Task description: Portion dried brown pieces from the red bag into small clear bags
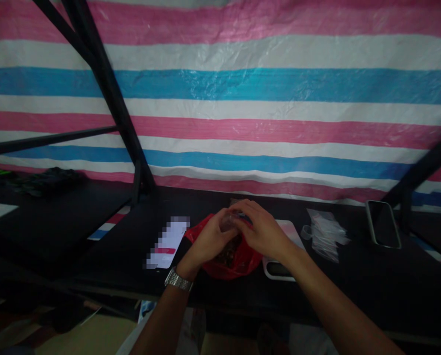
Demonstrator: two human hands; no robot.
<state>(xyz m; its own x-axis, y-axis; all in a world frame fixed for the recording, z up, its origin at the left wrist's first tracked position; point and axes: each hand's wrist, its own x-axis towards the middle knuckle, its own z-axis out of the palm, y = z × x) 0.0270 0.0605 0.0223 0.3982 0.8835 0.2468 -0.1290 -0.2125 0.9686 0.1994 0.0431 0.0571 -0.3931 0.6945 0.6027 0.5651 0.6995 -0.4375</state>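
My left hand and my right hand meet above an open red plastic bag. Between their fingers they hold a small clear plastic bag, partly covered by the fingers. Small brown pieces lie inside the red bag, too dim to name. Just right of it, partly under my right forearm, rests a white digital scale with a dark display. Farther right lies a pile of clear zip bags.
A phone lies at the right of the black tabletop. On the left is a bright, pixelated flat item. Black metal legs rise at the left, before a striped plastic sheet.
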